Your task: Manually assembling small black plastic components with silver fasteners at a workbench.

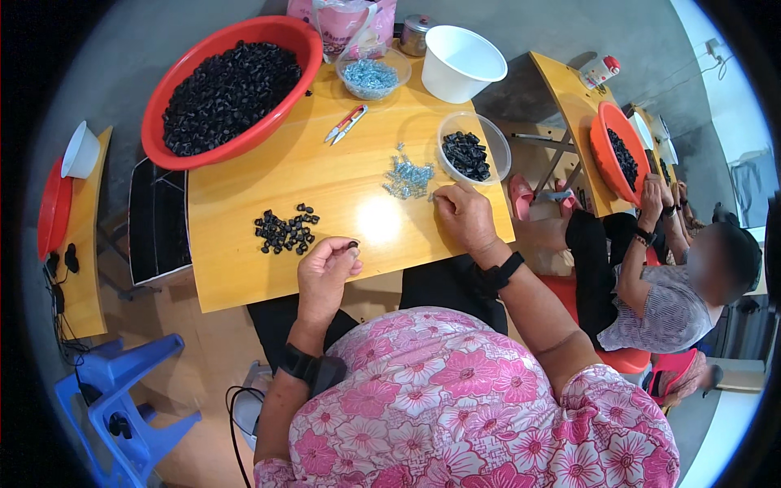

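Observation:
My left hand [322,275] is closed at the table's near edge, pinching a small black plastic part [353,244] between thumb and forefinger. To its left lies a loose pile of similar black parts [285,230]. My right hand [465,215] is beside a scatter of small silvery screws [407,177]. Its fingers are drawn together at the table surface, and whatever they pinch is too small to make out. Just beyond this hand stands a clear round tub [503,154] with longer-looking black pieces [466,154] in it.
A red basin [313,49] heaped with black parts fills the table's far left. Along the back stand a clear bowl of screws [370,75], a white tub [464,63] and a pink bag [346,28]. Red-handled thread snips [346,124] lie mid-table. Another person [663,313] works at the right.

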{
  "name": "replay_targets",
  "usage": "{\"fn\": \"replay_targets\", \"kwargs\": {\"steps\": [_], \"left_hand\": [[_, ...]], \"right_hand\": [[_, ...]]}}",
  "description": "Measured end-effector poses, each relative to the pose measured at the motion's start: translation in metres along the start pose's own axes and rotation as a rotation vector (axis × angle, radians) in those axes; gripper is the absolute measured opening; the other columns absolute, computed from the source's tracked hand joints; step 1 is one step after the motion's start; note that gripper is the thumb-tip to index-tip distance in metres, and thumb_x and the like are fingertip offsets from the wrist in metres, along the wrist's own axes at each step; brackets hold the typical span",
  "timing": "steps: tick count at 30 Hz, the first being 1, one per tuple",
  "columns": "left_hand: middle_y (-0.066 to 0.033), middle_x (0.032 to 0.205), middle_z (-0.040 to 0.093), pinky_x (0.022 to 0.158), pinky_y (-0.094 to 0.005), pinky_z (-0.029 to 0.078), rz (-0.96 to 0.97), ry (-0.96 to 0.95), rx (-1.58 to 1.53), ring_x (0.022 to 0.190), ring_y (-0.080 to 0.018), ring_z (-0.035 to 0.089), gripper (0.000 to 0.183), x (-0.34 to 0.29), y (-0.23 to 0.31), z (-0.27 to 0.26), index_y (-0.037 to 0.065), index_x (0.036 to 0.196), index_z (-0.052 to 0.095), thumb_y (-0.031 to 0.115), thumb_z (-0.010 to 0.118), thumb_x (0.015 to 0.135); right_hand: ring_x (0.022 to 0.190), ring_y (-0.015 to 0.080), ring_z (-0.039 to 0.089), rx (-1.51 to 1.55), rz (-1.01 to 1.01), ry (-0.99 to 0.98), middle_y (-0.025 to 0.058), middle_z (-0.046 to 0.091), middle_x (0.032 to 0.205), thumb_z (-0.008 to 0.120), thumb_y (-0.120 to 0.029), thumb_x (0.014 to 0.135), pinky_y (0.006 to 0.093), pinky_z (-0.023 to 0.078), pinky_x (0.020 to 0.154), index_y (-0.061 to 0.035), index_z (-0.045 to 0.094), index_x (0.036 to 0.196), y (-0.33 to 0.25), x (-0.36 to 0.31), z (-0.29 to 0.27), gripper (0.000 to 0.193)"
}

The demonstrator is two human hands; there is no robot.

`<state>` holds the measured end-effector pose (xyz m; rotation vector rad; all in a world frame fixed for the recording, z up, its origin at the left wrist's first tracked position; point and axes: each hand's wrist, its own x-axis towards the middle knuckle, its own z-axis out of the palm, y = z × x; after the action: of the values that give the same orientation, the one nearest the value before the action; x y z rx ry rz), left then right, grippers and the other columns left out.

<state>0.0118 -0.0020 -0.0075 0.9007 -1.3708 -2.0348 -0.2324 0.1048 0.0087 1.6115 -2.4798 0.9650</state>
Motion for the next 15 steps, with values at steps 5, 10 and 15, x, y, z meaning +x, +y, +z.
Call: {"fn": "replay_targets", "kwargs": {"steps": [5, 10, 15], "left_hand": [[-0.0047, 0.088, 0.064, 0.069, -0.0253, 0.055, 0.0, -0.008, -0.007, 0.075, -0.0098, 0.062, 0.013, 0.0, -0.001, -0.002, -0.001, 0.102, 0.062, 0.005, 0.06, 0.091], [-0.0049, 0.089, 0.065, 0.07, -0.0249, 0.055, -0.009, -0.016, 0.002, 0.076, -0.0098, 0.062, 0.015, 0.001, -0.002, -0.001, -0.002, 0.104, 0.062, 0.006, 0.06, 0.091], [-0.0048, 0.089, 0.065, 0.07, -0.0244, 0.055, -0.012, -0.011, 0.033, 0.075, -0.0097, 0.062, 0.015, 0.0, 0.001, -0.001, -0.002, 0.104, 0.062, 0.005, 0.061, 0.091]], "right_hand": [[0.068, 0.0312, 0.064, 0.07, 0.025, 0.002, 0.0147, 0.063, 0.081, 0.066, -0.003, 0.079, 0.0348, 0.051, 0.06, -0.0024, 0.067, 0.087, -0.005, 0.0, 0.0, 0.007], [0.067, 0.0305, 0.063, 0.147, 0.063, -0.013, 0.0146, 0.063, 0.079, 0.066, -0.002, 0.08, 0.0348, 0.051, 0.059, -0.0023, 0.067, 0.087, -0.022, 0.004, -0.004, 0.007], [0.068, 0.0314, 0.063, 0.016, -0.057, -0.018, 0.0146, 0.063, 0.078, 0.067, -0.003, 0.078, 0.036, 0.051, 0.061, -0.0019, 0.066, 0.086, -0.019, 0.006, 0.003, 0.008]]}}
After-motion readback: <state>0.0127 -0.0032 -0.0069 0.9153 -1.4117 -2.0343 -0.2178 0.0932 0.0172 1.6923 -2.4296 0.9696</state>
